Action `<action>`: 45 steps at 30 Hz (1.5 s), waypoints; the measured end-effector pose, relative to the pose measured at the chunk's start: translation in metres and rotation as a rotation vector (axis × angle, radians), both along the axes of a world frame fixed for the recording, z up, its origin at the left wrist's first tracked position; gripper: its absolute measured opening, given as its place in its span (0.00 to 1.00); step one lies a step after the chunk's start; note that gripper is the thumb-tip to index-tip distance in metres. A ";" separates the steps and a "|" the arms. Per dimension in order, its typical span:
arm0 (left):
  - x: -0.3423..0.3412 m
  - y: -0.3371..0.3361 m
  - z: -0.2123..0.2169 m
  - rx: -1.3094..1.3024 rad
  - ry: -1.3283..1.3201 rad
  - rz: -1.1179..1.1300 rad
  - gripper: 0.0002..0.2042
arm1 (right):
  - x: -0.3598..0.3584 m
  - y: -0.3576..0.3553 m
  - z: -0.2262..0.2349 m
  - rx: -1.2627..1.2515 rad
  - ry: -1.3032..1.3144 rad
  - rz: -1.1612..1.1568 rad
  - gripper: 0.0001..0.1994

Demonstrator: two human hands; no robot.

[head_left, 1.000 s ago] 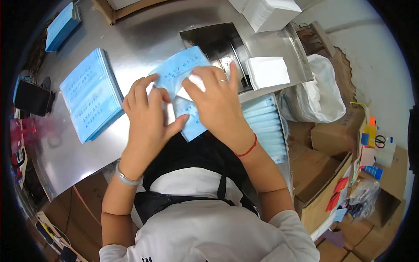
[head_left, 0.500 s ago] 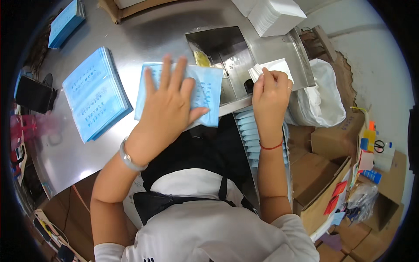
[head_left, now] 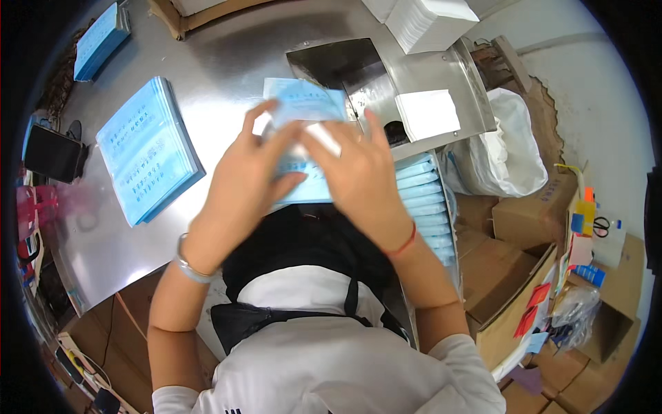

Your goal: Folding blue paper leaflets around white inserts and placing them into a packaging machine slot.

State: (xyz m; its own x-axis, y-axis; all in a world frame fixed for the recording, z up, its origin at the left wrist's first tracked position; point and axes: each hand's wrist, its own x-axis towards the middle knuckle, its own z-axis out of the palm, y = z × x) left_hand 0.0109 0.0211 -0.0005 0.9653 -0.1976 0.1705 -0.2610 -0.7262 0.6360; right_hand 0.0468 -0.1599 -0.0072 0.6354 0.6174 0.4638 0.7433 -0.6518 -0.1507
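Blue pouch: pale blue flat packet (head_left: 303, 103) with a clear lower part, held over the steel table (head_left: 227, 62) near its front edge, in front of the person's chest; both hands on it, upper edge tilted away.
Far-left items: dark device (head_left: 52, 153) at the table's left rim; a small pile of blue packets (head_left: 100, 40) at the far left corner.
Packet stack: blue packets (head_left: 148, 148) piled flat on the table, well apart from the held pouch (edges fanned slightly).
Left hand: left hand (head_left: 245, 183) with fingers curled around the pouch's left side, thumb below, index finger stretched up along the top edge; a metal band on the wrist.
White insert: white piece (head_left: 324, 134) at the pouch's mouth between the two hands (cannot tell how far it is inside).
Right hand: right hand (head_left: 358, 176) lying over the pouch's right half, fingers spread and pressing on the white piece; red cord on the wrist.
Steel chute: angled metal tray (head_left: 441, 76) just right of the hands, with a white pad stack (head_left: 427, 114) on it.
Filled row: blue packets on edge (head_left: 424, 200) in a row beneath the chute.
Right side: white bag (head_left: 507, 148), cardboard boxes (head_left: 531, 214) beyond.
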 end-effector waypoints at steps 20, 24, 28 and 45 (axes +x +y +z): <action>-0.045 0.133 -0.010 0.381 -0.103 0.778 0.35 | 0.138 -0.109 0.048 0.426 0.549 -0.180 0.25; -0.036 0.120 -0.009 0.311 -0.112 0.761 0.37 | 0.231 -0.123 0.109 0.691 0.435 -0.232 0.27; -0.039 0.114 -0.008 0.261 -0.105 0.764 0.37 | 0.271 -0.135 0.083 0.314 0.271 -0.347 0.35; -0.029 0.096 -0.003 0.458 -0.156 0.617 0.11 | 0.130 -0.073 0.060 -0.045 -0.228 -0.390 0.11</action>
State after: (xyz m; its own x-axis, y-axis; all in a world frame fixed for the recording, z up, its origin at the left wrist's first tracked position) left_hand -0.0181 0.1172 -0.0037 0.8950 0.2833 0.3446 0.2133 -0.9502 0.2271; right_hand 0.1765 -0.2331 0.0531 0.7089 0.3750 0.5974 0.4522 -0.8916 0.0231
